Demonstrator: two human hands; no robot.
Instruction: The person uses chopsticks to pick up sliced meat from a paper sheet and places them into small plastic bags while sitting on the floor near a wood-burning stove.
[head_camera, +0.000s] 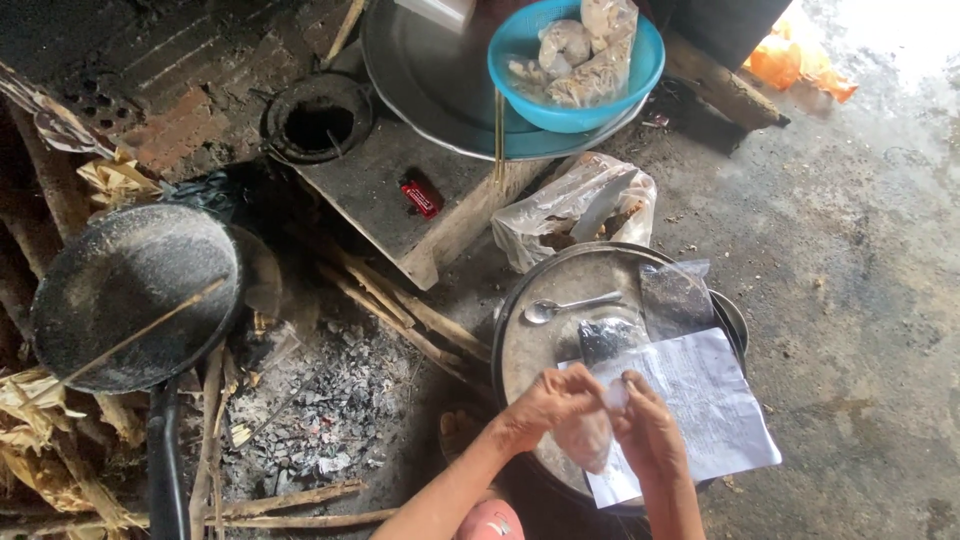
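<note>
A rough concrete floor (860, 250) beside a hearth of ash (330, 400) and sticks; low in the middle sits a round metal lid (540, 350), the landmark here. On the lid lie a spoon (570, 306), a dark packet (606, 338), a clear packet (676, 296) and a printed paper (710, 400) that overhangs its right edge. Just above the lid slumps a plastic bag (575, 208); further up, a blue bowl (520, 50) of bagged stuff rests on a grey tray (420, 70); a red lighter (421, 197) lies on a slab (370, 190) up-left of the lid. Far left of the lid a black pan (130, 295) sits over the sticks, a thin stick across it.

Over the lid's lower part both hands meet; the left hand (545, 405) and the right hand (650, 435) pinch the top of a small clear bag (590, 435), fingers bent, thumbs close together, the bag hanging between them; both forearms reach up from the bottom edge; nothing blocks the hands.
</note>
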